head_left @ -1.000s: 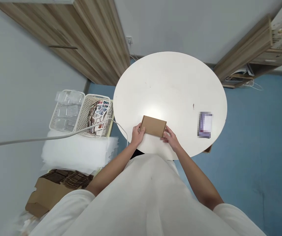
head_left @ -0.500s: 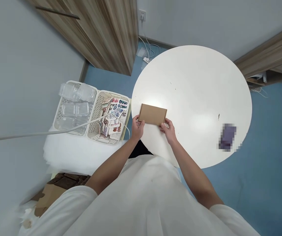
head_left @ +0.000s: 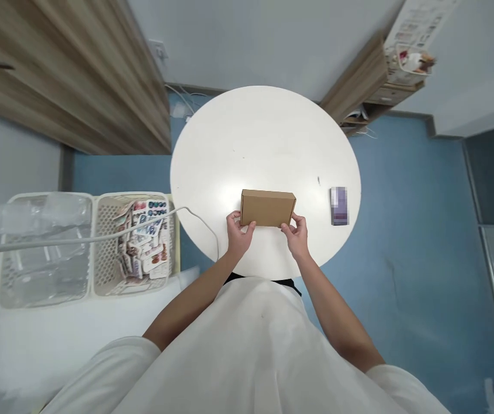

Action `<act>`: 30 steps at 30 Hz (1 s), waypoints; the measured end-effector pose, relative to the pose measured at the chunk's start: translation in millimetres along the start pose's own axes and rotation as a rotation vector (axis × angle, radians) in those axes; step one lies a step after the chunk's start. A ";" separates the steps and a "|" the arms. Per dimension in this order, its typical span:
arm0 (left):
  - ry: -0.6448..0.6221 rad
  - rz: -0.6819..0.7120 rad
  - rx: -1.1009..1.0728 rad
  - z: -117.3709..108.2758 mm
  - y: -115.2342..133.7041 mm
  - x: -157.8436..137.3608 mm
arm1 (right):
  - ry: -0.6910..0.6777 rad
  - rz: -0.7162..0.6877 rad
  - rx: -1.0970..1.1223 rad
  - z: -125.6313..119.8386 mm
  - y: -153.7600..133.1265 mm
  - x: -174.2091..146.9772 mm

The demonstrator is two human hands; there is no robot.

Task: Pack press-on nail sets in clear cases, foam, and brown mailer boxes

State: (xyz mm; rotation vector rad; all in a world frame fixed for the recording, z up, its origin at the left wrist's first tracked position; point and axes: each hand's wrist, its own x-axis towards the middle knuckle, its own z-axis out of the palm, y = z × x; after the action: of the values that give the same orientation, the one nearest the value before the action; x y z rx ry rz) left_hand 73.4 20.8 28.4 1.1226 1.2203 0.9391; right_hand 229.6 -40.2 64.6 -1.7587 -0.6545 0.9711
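A flat brown cardboard box (head_left: 267,210), closed, is held between my two hands at the near side of the round white table (head_left: 264,132). My left hand (head_left: 238,233) grips its near left corner, thumb on the front edge and fingers round the side. At the near right corner, my right hand (head_left: 297,234) holds it the same way. The box is tilted a little, so its top and one long side show. Whether its underside touches the table I cannot tell.
A pixelated purple object (head_left: 339,206) lies at the table's right. To the left stand a white basket (head_left: 100,241) of colourful nail-tip cards and another basket (head_left: 0,276) of clear plastic containers. A pale cable (head_left: 134,229) crosses above them to the table.
The view has swung to the right, so the table and baskets sit further left. The box has been tilted and now shows its long side; both hands keep hold of it.
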 end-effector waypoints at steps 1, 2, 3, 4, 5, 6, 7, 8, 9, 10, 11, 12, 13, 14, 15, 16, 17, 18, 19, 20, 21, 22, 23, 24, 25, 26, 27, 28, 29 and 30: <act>-0.039 0.008 0.008 11.5 2.4 -3.4 | 0.036 -0.002 0.016 -13.7 2.1 -4.5; -0.075 0.017 0.020 23.3 4.4 -7.6 | 0.076 -0.001 0.029 -27.6 5.6 -9.2; -0.107 0.029 0.035 35.5 5.9 -12.5 | 0.120 0.001 0.040 -41.5 10.7 -14.1; -0.134 0.046 0.054 48.1 6.9 -18.3 | 0.167 -0.001 0.050 -55.5 17.2 -19.1; -0.157 0.062 0.078 61.5 7.3 -24.9 | 0.215 -0.004 0.060 -69.7 24.9 -24.1; -0.177 0.076 0.107 75.6 7.2 -32.5 | 0.265 -0.009 0.070 -84.4 33.6 -28.9; -0.198 0.084 0.141 90.7 6.6 -41.1 | 0.317 -0.012 0.077 -99.8 42.9 -33.4; -0.224 0.086 0.179 106.9 5.8 -50.5 | 0.369 -0.013 0.085 -116.3 52.6 -37.5; -0.262 0.083 0.217 124.1 4.7 -60.6 | 0.418 -0.010 0.093 -134.2 62.4 -41.2; -0.309 0.075 0.252 142.3 3.6 -71.3 | 0.465 -0.006 0.102 -153.7 72.0 -44.5; -0.363 0.063 0.283 161.3 2.3 -82.3 | 0.508 0.000 0.112 -174.8 81.5 -47.2; -0.426 0.048 0.308 180.9 0.8 -93.3 | 0.547 0.008 0.121 -197.2 90.8 -49.6; -0.492 0.027 0.328 200.9 -1.0 -103.9 | 0.581 0.016 0.127 -220.4 99.8 -51.7; -0.556 0.000 0.338 220.9 -3.2 -113.8 | 0.610 0.028 0.126 -243.7 108.5 -53.5; -0.618 -0.032 0.344 240.7 -6.0 -122.5 | 0.637 0.045 0.118 -266.4 117.0 -54.9; -0.673 -0.065 0.345 259.9 -9.4 -129.9 | 0.661 0.068 0.103 -287.7 125.3 -55.8; -0.718 -0.098 0.344 278.5 -13.7 -135.5 | 0.678 0.097 0.084 -307.0 133.4 -56.1; -0.749 -0.127 0.347 296.1 -18.6 -139.4 | 0.692 0.129 0.063 -323.9 141.1 -55.5; -0.772 -0.152 0.352 312.8 -24.1 -141.5 | 0.701 0.162 0.039 -338.3 148.4 -53.9; -0.780 -0.175 0.362 328.4 -29.8 -142.0 | 0.708 0.192 0.014 -350.1 155.1 -51.2; -0.777 -0.188 0.380 342.8 -35.5 -141.1 | 0.713 0.217 -0.014 -359.8 161.3 -47.7; -0.782 -0.201 0.399 356.2 -40.9 -139.2 | 0.716 0.234 -0.044 -367.8 166.6 -43.5; -0.794 -0.217 0.422 368.6 -45.7 -136.7 | 0.718 0.246 -0.071 -374.6 171.1 -38.8; -0.801 -0.223 0.442 380.1 -49.7 -133.8 | 0.722 0.253 -0.092 -380.7 174.6 -34.0; -0.814 -0.220 0.457 390.9 -52.7 -131.0 | 0.724 0.259 -0.104 -386.5 177.2 -29.1; -0.825 -0.209 0.464 400.9 -54.8 -128.4 | 0.724 0.264 -0.107 -392.3 179.0 -24.4; -0.838 -0.190 0.463 410.2 -56.2 -126.1 | 0.721 0.267 -0.104 -398.0 180.1 -20.0; -0.853 -0.164 0.457 418.5 -56.9 -124.1 | 0.710 0.269 -0.097 -403.4 180.7 -16.0; -0.865 -0.134 0.453 425.6 -57.2 -122.5 | 0.693 0.266 -0.088 -408.5 181.3 -12.5; -0.874 -0.103 0.458 431.2 -57.3 -121.2 | 0.669 0.264 -0.078 -412.6 181.9 -9.6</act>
State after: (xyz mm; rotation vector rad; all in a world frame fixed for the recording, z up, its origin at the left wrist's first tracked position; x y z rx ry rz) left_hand 482.3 -167.9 -3.5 1.5765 0.7478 0.0198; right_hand 572.8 -320.3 -20.6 -2.1142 -0.0312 0.4663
